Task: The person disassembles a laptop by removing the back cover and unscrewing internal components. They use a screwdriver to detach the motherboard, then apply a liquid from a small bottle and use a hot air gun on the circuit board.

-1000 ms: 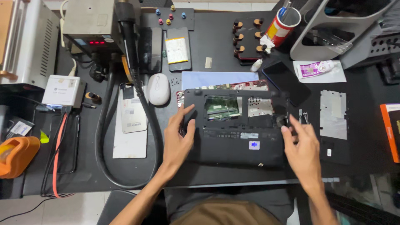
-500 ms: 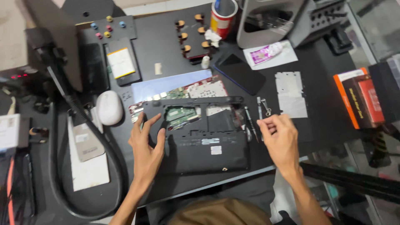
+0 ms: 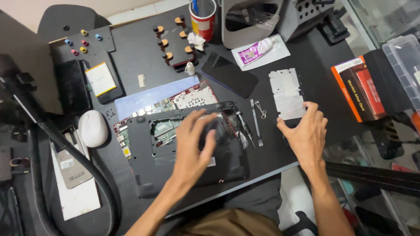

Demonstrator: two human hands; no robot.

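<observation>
- Laptop base cover [image 3: 183,153], one stiff, light black plastic shell, lies mid-desk over one exposed circuit board [image 3: 192,97]; judge it brittle, so lift by its edges.
- Your left hand [image 3: 192,146] rests on it, fingers curled, gripping nothing clearly.
- Your right hand [image 3: 306,133] lies spread, empty, touching one metal shield plate [image 3: 286,94].

A black workbench [image 3: 144,57] carries an opened laptop [image 3: 183,161], white mouse [image 3: 92,127], dark phone [image 3: 229,74] and metal plate [image 3: 286,93].

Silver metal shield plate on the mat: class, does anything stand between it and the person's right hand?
Nothing visible does. The right hand already has its fingers on the lower edge of the silver metal shield plate.
</observation>
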